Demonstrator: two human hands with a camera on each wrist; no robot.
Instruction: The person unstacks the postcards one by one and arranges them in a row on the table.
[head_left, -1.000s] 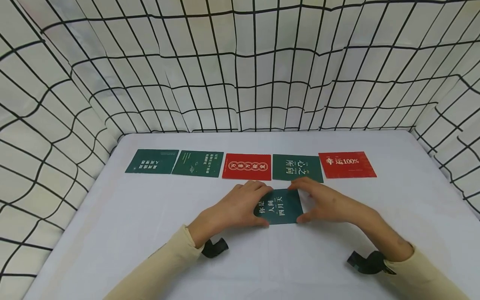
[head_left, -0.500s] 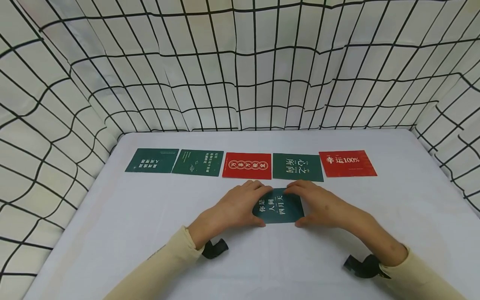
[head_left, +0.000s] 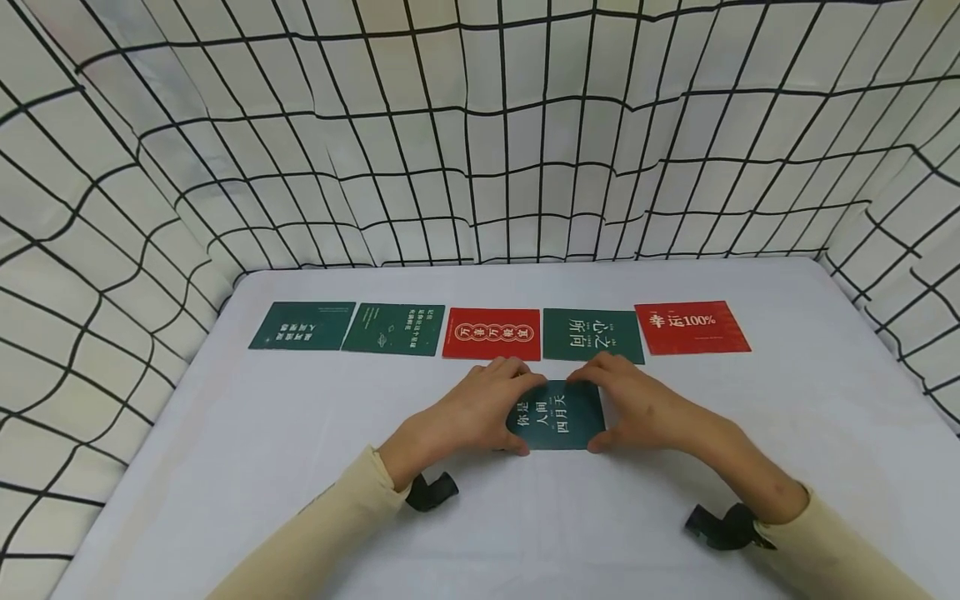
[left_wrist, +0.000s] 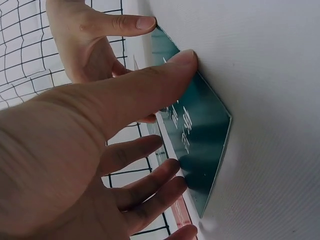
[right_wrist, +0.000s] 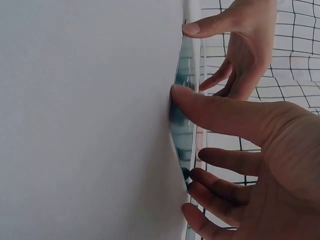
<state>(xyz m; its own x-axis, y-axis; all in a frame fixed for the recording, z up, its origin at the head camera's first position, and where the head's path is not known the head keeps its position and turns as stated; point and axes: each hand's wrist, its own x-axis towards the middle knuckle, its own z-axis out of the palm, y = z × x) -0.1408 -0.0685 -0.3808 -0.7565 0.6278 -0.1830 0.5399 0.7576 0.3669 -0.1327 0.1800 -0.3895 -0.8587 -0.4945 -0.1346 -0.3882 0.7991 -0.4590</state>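
Observation:
A dark green card (head_left: 564,417) with white Chinese characters lies on the white table in front of the row. My left hand (head_left: 480,410) grips its left part, thumb at the near edge and fingertips at the far edge. On the right side, my right hand (head_left: 648,408) spans it the same way, thumb at the near right corner. The left wrist view shows the left thumb (left_wrist: 165,82) at the card's edge and the fingers curving to the other side. In the right wrist view the right thumb (right_wrist: 200,107) touches the edge, and the card appears nearly edge-on.
Behind the hands runs a row of cards: two green cards (head_left: 302,326) (head_left: 393,328) on the left, a red card (head_left: 491,334), a green card (head_left: 593,336) and a red card (head_left: 692,327). Black wire mesh (head_left: 506,175) surrounds the table (head_left: 300,442) at the back and sides.
My right hand has shifted slightly left along the green card, its thumb and fingers further in over the card's right end. The left hand stays almost where it was.

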